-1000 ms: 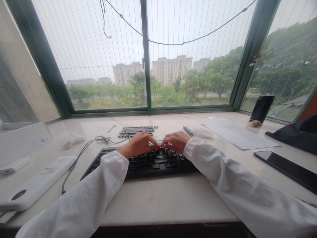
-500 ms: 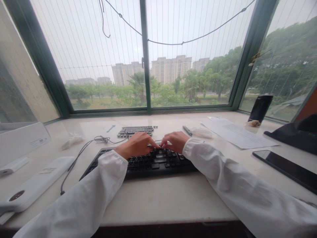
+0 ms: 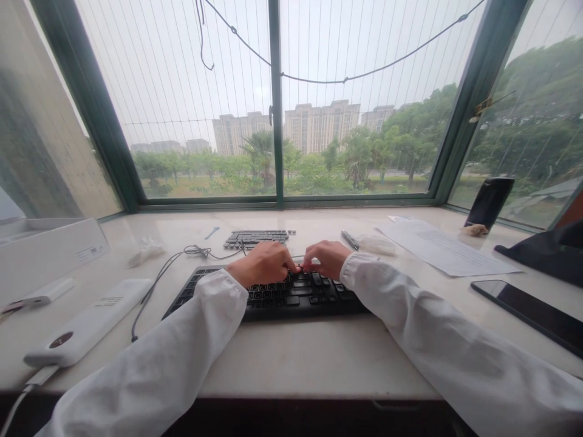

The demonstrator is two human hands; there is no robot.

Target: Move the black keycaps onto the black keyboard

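A black computer keyboard (image 3: 273, 312) lies on the pale counter. Keycaps cover its right part, while much of the left and middle shows bare key sockets. My left hand (image 3: 262, 264) is over the middle of the keyboard, fingers curled and index fingertip down on the upper rows. Close beside it, my right hand (image 3: 327, 258) has thumb and fingers bent together at the same spot. Something small and dark shows between the fingertips, too small to make out. Behind the keyboard, loose black keycaps (image 3: 257, 238) are laid out in rows.
Left are a cable (image 3: 166, 267), a white power bank (image 3: 91, 321), a white box (image 3: 54, 243) and a clear plastic bag (image 3: 146, 252). Right are a black pen-like tool (image 3: 350, 240), a paper sheet (image 3: 444, 246), a phone (image 3: 528, 312) and a dark upright object (image 3: 489, 203). A window rises behind.
The view has shifted, so everything sits slightly further right in the picture. Both hands stay together at the keyboard's upper middle, with small shifts of the fingertips.
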